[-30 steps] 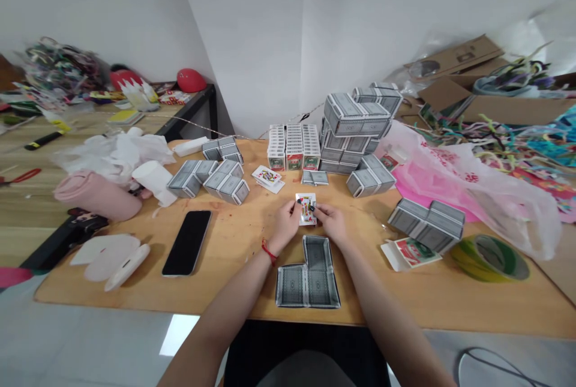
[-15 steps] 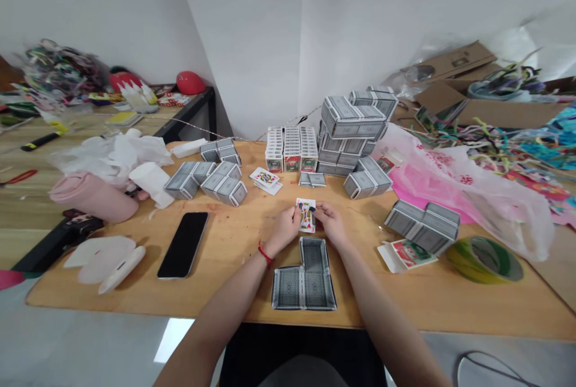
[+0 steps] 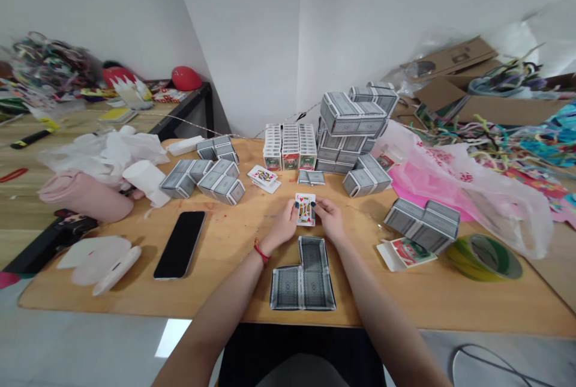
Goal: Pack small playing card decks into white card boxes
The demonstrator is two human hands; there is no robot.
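Observation:
My left hand (image 3: 283,226) and my right hand (image 3: 329,219) pinch a face-up stack of playing cards (image 3: 305,210) between them, a king on top, just above the wooden table (image 3: 225,255). Right below my hands lies an L-shaped grey-patterned tray of card packs (image 3: 303,276). Beyond the cards sit a small flat grey pack (image 3: 311,177) and a few loose face-up cards (image 3: 264,177).
Rows of boxed decks (image 3: 290,147) and a tall pile of grey wrapped blocks (image 3: 353,129) stand behind. More grey blocks (image 3: 202,177) lie left, another (image 3: 423,225) right. A black phone (image 3: 179,244), white plastic lids (image 3: 101,258), a pink bag (image 3: 468,189), a tape roll (image 3: 483,257) surround.
The cards stay pinched between both hands, lifted a little farther from the tray; the view drifted slightly.

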